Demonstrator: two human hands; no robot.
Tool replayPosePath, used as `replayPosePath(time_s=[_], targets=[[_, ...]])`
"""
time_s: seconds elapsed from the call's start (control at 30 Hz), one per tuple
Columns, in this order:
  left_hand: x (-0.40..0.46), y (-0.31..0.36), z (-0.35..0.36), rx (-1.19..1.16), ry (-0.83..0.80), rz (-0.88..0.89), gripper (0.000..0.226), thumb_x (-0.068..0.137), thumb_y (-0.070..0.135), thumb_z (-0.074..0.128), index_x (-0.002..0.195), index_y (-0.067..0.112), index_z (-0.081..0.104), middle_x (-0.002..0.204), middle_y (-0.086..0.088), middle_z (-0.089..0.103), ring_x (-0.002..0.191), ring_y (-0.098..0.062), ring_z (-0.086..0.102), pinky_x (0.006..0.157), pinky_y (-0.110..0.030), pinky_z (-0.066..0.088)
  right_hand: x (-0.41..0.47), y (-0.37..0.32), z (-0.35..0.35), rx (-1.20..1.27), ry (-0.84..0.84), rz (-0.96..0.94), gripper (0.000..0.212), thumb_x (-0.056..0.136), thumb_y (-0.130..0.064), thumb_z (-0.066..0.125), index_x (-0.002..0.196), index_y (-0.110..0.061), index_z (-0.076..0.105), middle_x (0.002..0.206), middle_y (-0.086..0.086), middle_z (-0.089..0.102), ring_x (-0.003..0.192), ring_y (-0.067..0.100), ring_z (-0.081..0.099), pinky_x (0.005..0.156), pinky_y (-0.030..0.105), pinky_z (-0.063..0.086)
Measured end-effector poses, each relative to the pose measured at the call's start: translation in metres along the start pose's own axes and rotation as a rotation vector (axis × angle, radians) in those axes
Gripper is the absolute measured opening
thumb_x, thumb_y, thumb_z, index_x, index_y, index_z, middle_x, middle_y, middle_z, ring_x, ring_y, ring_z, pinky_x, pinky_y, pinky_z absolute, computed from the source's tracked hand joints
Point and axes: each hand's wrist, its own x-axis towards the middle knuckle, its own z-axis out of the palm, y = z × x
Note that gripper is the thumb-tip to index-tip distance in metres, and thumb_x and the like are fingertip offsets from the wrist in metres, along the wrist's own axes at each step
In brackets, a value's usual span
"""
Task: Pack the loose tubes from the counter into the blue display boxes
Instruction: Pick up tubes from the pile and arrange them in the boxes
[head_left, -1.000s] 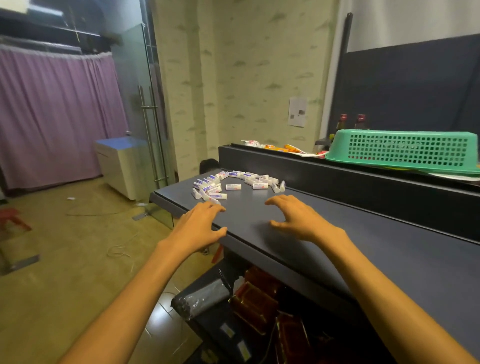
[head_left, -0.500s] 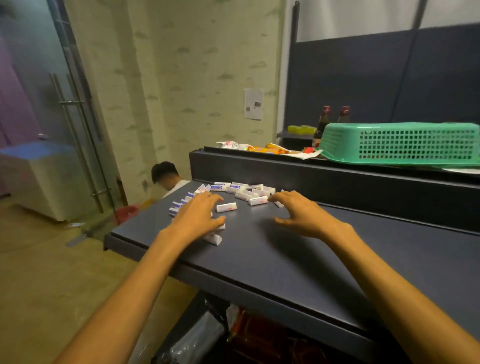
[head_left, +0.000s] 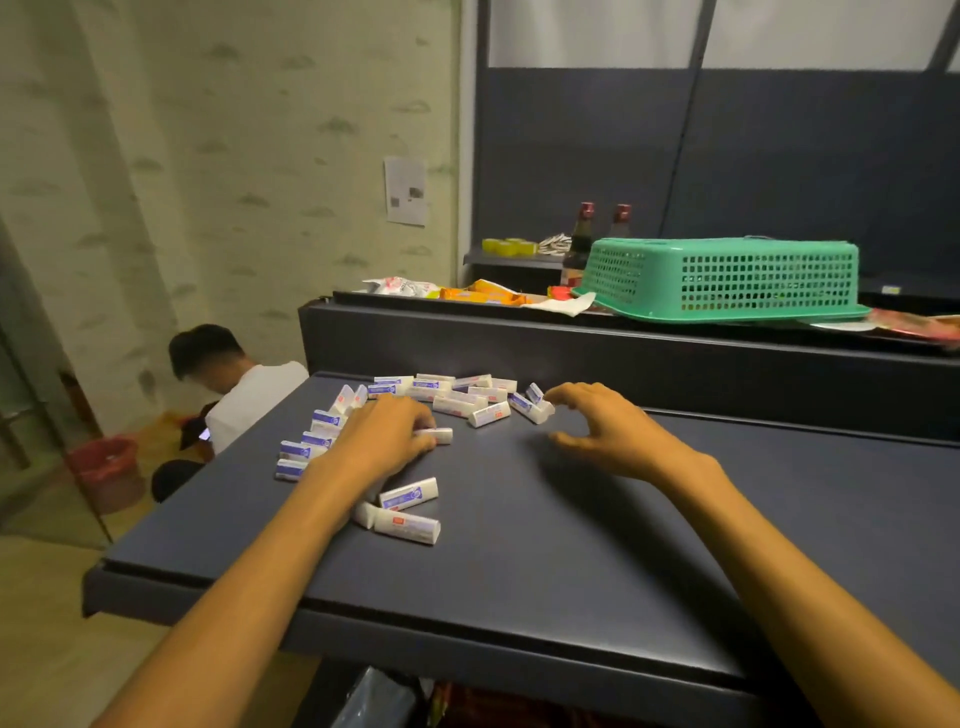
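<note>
Several small white tubes with blue and red labels (head_left: 457, 397) lie scattered at the far left of the dark counter (head_left: 519, 571). My left hand (head_left: 382, 439) sits among them, its fingers curled over one white tube (head_left: 442, 435) that sticks out past the fingertips. Two more tubes (head_left: 409, 493) lie just beside that wrist. My right hand (head_left: 608, 431) hovers to the right with loosely curved fingers and holds nothing; its fingertips are close to the rightmost tube (head_left: 540, 409). No blue display box is in view.
A raised dark ledge (head_left: 623, 358) runs behind the tubes, carrying an upturned green basket (head_left: 727, 275), snack packets (head_left: 483, 293) and two bottles (head_left: 584, 234). A person in a white shirt (head_left: 249, 395) sits beyond the counter's left end, near a red bin (head_left: 106, 467).
The view has moved closer to the counter and turned right. Both hands reached forward into the tubes; my left hand now covers one tube, and my right hand has neared the rightmost ones.
</note>
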Motion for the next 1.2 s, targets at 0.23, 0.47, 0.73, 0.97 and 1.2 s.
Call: replayPosePath(time_s=[0.23,0.47,0.73,0.97,1.2], targets=[[0.002,0.012,-0.002,-0.179,0.071,0.039,0.025,0.073,0.034,0.081,0.094,0.030,0.067,0.104,0.005,0.070,0.096,-0.015,0.062,0.086,-0.038,0.053,0.000,0.004,-0.001,0.006,0.005,-0.004,0.049,0.092,-0.035,0.062,0.137,-0.026,0.045,0.138,-0.003,0.050,0.121,0.013,0.046,0.101,0.030,0.040],[-0.001,0.029,-0.008,-0.181,0.129,0.067,0.033,0.067,0.038,0.085,0.089,0.034,0.060,0.095,0.007,0.055,0.084,-0.011,0.056,0.078,-0.032,0.051,-0.003,0.010,-0.007,-0.001,0.007,-0.023,0.049,0.091,-0.034,0.063,0.136,-0.026,0.045,0.137,-0.003,0.051,0.121,0.013,0.048,0.100,0.031,0.042],[-0.005,0.039,-0.010,-0.173,0.080,0.125,0.038,0.076,0.031,0.079,0.111,0.030,0.064,0.107,0.004,0.059,0.095,-0.011,0.049,0.084,-0.030,0.046,-0.001,0.010,-0.008,-0.009,-0.003,-0.042,0.050,0.091,-0.035,0.063,0.136,-0.025,0.045,0.137,-0.002,0.052,0.119,0.014,0.049,0.099,0.033,0.045],[0.000,0.029,-0.018,-0.377,0.132,0.075,0.036,0.065,0.014,0.087,0.082,0.019,0.056,0.086,0.003,0.061,0.072,-0.008,0.058,0.065,-0.022,0.047,0.016,0.005,-0.003,-0.005,-0.018,-0.019,0.046,0.091,-0.034,0.063,0.133,-0.025,0.047,0.133,0.000,0.054,0.118,0.017,0.051,0.096,0.033,0.046],[0.021,0.010,-0.021,-0.381,0.107,0.192,0.029,0.065,0.015,0.088,0.082,0.027,0.068,0.092,0.004,0.068,0.089,-0.010,0.061,0.082,-0.024,0.047,0.048,-0.001,0.005,-0.006,-0.038,0.082,0.042,0.090,-0.037,0.063,0.128,-0.024,0.052,0.128,0.000,0.057,0.110,0.019,0.055,0.092,0.037,0.050]])
